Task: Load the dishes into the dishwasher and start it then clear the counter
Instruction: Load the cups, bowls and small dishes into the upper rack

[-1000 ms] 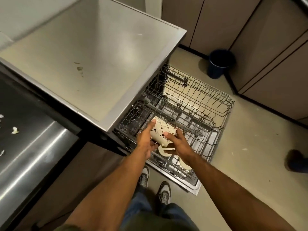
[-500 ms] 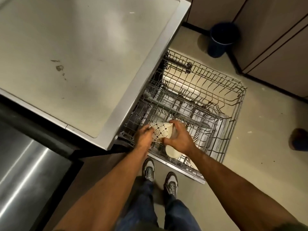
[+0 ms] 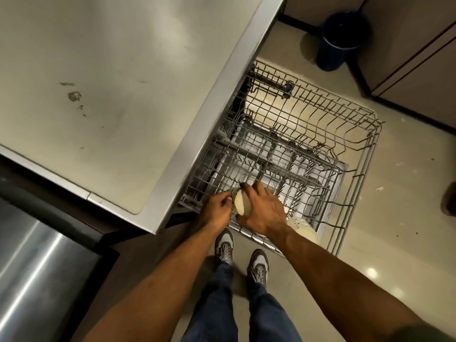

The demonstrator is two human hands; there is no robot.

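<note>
We see both hands on one patterned mug point(image 3: 240, 206) at the near left corner of the pulled-out dishwasher rack point(image 3: 355, 149), just past the worktop point(image 3: 123, 95) edge. Right hand point(image 3: 264, 213) wraps over the mug, fingers curled round its far side, cream inside facing us. Left hand point(image 3: 217, 211) pinches the mug's patterned left side with its fingertips. Mug sits low among the rack wires; we cannot tell if it rests on them. A second cream mug point(image 3: 304, 230) stands in the rack's near edge, just right of the right wrist. Dark blue bin point(image 3: 343, 38) on the floor beyond the rack's far corner, well apart. Grey shoes point(image 3: 224, 245) below, near the rack.
</note>
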